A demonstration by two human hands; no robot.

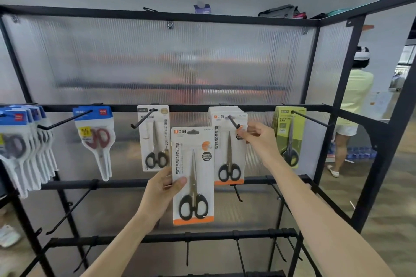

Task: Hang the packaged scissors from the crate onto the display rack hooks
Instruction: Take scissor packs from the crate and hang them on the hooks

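Note:
My left hand (163, 189) grips a white card pack of black-handled scissors (193, 175) with an orange bottom strip, held upright in front of the black display rack (157, 108). My right hand (258, 137) pinches the right edge of a stack of matching scissors packs (228, 148) that hang on a black hook (233, 122) on the top rail. The held pack is below and to the left of that hook, not touching it. The crate is out of view.
Other hooks on the top rail carry blue packs (24, 141), a red-handled pair (96, 139), a white pack (154, 137) and a green pack (289, 135). Bare hooks jut from the lower rails (157, 183). A person (351, 105) stands at the right behind the rack.

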